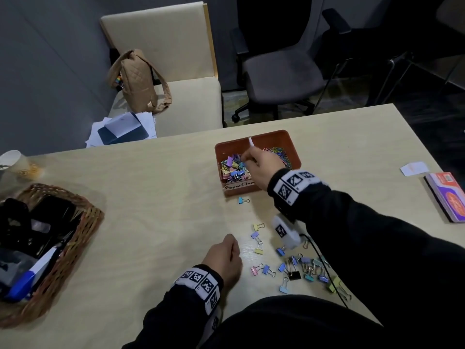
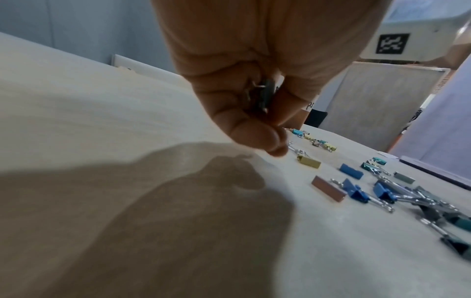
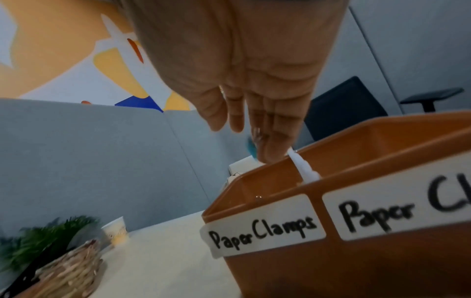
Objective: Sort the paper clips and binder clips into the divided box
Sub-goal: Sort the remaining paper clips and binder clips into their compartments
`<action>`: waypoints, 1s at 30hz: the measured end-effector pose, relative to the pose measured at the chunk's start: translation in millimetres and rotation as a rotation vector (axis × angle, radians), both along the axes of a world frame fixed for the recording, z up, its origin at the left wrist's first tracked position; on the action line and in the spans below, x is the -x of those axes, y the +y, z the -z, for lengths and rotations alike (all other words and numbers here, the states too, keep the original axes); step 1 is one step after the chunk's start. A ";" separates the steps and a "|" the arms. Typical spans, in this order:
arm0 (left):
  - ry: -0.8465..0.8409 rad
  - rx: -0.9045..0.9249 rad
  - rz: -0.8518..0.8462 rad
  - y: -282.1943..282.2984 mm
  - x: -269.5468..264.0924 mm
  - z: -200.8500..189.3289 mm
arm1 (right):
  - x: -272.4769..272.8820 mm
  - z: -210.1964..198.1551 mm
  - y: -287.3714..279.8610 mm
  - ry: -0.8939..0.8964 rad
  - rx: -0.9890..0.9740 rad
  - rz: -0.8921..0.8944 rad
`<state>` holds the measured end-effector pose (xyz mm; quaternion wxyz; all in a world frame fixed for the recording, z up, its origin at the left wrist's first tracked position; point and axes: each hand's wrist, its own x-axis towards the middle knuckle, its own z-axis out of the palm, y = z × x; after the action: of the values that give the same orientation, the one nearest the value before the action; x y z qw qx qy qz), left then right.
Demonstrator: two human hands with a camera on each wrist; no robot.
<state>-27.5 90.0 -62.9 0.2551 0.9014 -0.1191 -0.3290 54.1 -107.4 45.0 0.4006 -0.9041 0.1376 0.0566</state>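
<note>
The orange divided box [image 1: 294, 149] stands mid-table. Its left compartment holds a heap of coloured binder clips [image 1: 234, 167]; its right one holds paper clips [image 1: 276, 151], behind a white divider [image 1: 251, 142]. My right hand [image 1: 245, 157] hovers over the left compartment with straight fingers [image 3: 270, 129] pointing down. A blurred blue shape [image 3: 251, 145] shows by the fingertips. The box front [image 3: 356, 262] carries a "Paper Clamps" label [image 3: 262, 231]. My left hand [image 1: 226, 253] rests on the table as a fist, its fingers [image 2: 254, 133] curled round small binder clips [image 2: 261, 94]. Loose binder clips [image 1: 302, 268] lie to its right.
A wicker basket [image 1: 83, 238] with dark items sits at the table's left edge, a paper cup [image 1: 12, 162] behind it. A white card [image 1: 414, 168] and an orange-purple book [image 1: 448, 197] lie at the right. A black cable [image 1: 324, 268] crosses the loose clips. Chairs stand beyond the table.
</note>
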 end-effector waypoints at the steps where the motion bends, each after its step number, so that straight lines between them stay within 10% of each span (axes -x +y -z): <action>1: -0.008 -0.001 0.024 -0.4 0.1 -0.4 | -4.7 -2.7 0.1 -0.009 0.011 -0.022; 13: -0.155 -0.187 0.574 -17.9 8.2 6.1 | 101.2 66.4 -29.7 0.304 0.284 -0.556; 18: -0.142 -0.157 0.485 -22.2 7.0 8.8 | 146.6 85.3 -36.8 0.323 0.418 -0.821; 26: 0.027 0.204 -0.011 -19.2 -25.4 -15.6 | 142.0 101.0 -35.0 0.254 0.388 -0.731; 30: -0.117 0.093 0.108 -29.0 -50.1 -27.9 | 143.8 106.2 -32.9 0.204 0.372 -0.654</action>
<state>22.5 61.0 -35.0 0.2712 0.8985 -0.1972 -0.2832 -89.7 -140.2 -61.1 0.1750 -0.9470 -0.1110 0.2453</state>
